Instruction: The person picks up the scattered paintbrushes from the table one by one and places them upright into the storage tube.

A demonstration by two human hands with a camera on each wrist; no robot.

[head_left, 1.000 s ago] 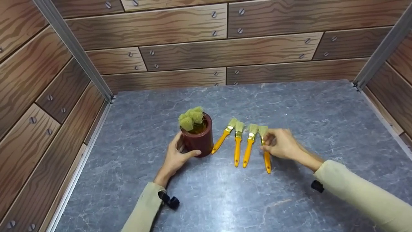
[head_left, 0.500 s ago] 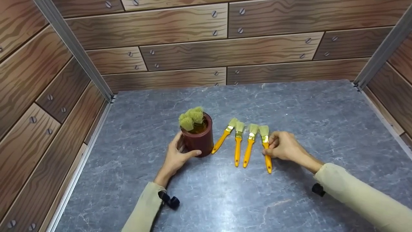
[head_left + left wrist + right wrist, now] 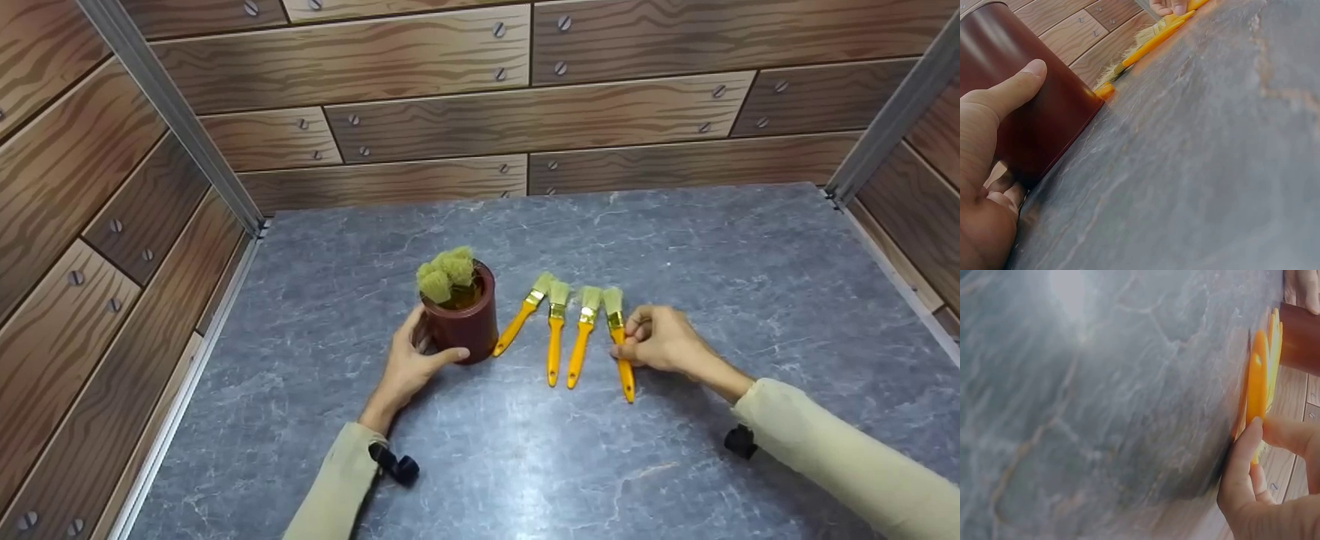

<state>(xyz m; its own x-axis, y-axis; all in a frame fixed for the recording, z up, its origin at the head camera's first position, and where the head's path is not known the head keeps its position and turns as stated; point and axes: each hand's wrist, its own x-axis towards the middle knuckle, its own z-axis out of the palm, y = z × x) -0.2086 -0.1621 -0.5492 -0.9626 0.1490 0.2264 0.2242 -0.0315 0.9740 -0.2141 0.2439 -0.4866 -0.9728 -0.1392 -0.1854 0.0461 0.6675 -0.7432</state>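
My left hand (image 3: 409, 367) grips a dark red-brown cylindrical cup (image 3: 466, 330), thumb across its near side and the other fingers behind it. Several brushes with pale green bristles (image 3: 446, 274) stand in the cup, heads up, leaning left. On the table to its right lie more flat paintbrushes with orange handles. The rightmost paintbrush (image 3: 625, 369) is pinched at the handle between thumb and fingers of my right hand (image 3: 664, 341). In the right wrist view the pinched handle (image 3: 1258, 382) shows just above the tabletop. The left wrist view shows the cup (image 3: 1044, 118) upright, its base at the table.
Left of the pinched brush lie a leaning paintbrush (image 3: 517, 326) by the cup's base, then a second paintbrush (image 3: 554, 345) and a third paintbrush (image 3: 580, 349). The grey marbled table (image 3: 480, 465) is bounded by wood-patterned walls (image 3: 435, 124) with metal corner posts.
My right hand has shifted slightly right, uncovering the brush's metal band. The rightmost paintbrush has turned slightly, bristle end to the left. The left hand and cup have stayed put.
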